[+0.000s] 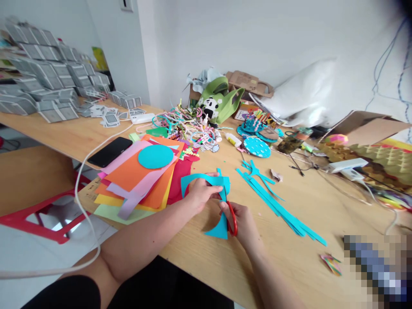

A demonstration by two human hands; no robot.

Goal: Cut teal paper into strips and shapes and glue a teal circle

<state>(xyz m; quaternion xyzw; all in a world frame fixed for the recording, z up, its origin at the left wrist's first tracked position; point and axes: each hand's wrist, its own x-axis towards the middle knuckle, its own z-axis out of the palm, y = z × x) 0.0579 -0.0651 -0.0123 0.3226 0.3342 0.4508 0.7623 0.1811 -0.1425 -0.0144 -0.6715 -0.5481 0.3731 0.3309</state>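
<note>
My left hand [204,191] pinches a blue sheet of paper [189,179] that has a large rounded cut-out, holding it above the table. In my right hand [243,221] is a pair of scissors with red handles [234,219], its blades at the paper's right side. A curved, pointed part of the blue sheet hangs below my fingers. To the right lie long blue paper strips [280,208] in a loose bundle. A blue paper circle [156,156] rests on a stack of coloured paper [128,171] to the left.
A black phone [110,152] and white cable lie left. Behind are a tangle of colourful trimmings [193,126], a green panda bag [219,101], a dotted blue disc [256,146] and a glue bottle [233,140]. A white power strip [347,165] is right; grey bundles [54,75] are piled far left.
</note>
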